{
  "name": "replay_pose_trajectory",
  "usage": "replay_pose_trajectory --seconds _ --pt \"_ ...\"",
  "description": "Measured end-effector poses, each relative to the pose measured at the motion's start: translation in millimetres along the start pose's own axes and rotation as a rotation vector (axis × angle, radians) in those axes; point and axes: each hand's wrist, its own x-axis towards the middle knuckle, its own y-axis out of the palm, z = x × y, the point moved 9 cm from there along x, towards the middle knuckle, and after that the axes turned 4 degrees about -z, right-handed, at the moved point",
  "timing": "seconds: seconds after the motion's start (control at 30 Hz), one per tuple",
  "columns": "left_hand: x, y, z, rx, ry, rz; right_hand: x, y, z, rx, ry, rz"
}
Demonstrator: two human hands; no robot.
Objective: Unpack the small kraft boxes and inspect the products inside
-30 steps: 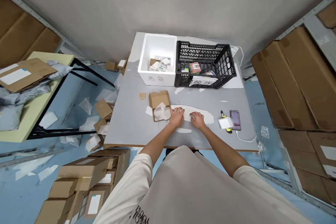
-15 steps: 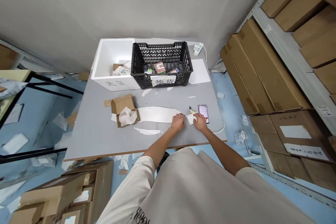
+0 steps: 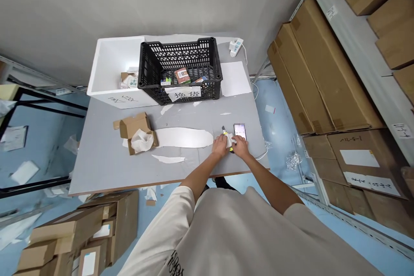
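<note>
Both hands are together near the table's right front. Between them lies a small white packet [image 3: 229,139], partly hidden by fingers. My right hand [image 3: 240,146] grips its right side with fingers bent. My left hand [image 3: 220,146] has its fingers closed on the packet's left side. Under and beside the packet shows a black-and-yellow tool, seemingly a box cutter [image 3: 224,130], mostly covered. A phone [image 3: 239,129] with a lit screen lies just beyond my right hand. Left of my hands, an opened small cardboard box [image 3: 133,133] holds crumpled white tissue [image 3: 142,141].
A black plastic crate [image 3: 181,67] with several small boxes stands beside a white foam box [image 3: 113,58] at the back. A power strip [image 3: 236,46] and white paper [image 3: 235,78] are to their right. Cartons on shelving [image 3: 323,69] rise at the right; more cartons [image 3: 80,228] stand lower left.
My left hand has moved right, from the bare table onto the white packet, meeting my right hand. The packet now sits over the tool. The whole view has shifted a little.
</note>
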Motion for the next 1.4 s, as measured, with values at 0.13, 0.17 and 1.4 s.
replay_pose_trajectory --seconds 0.13,0.17,1.4 --pt "8 6.5 -4 0.016 -0.018 -0.026 6 5 -5 0.020 0.023 0.010" --pt "9 7.1 -5 0.020 -0.017 -0.035 7 6 -6 0.039 0.025 0.005" --pt "-94 -61.0 175 -0.165 -0.076 -0.124 6 45 142 0.071 -0.042 -0.259"
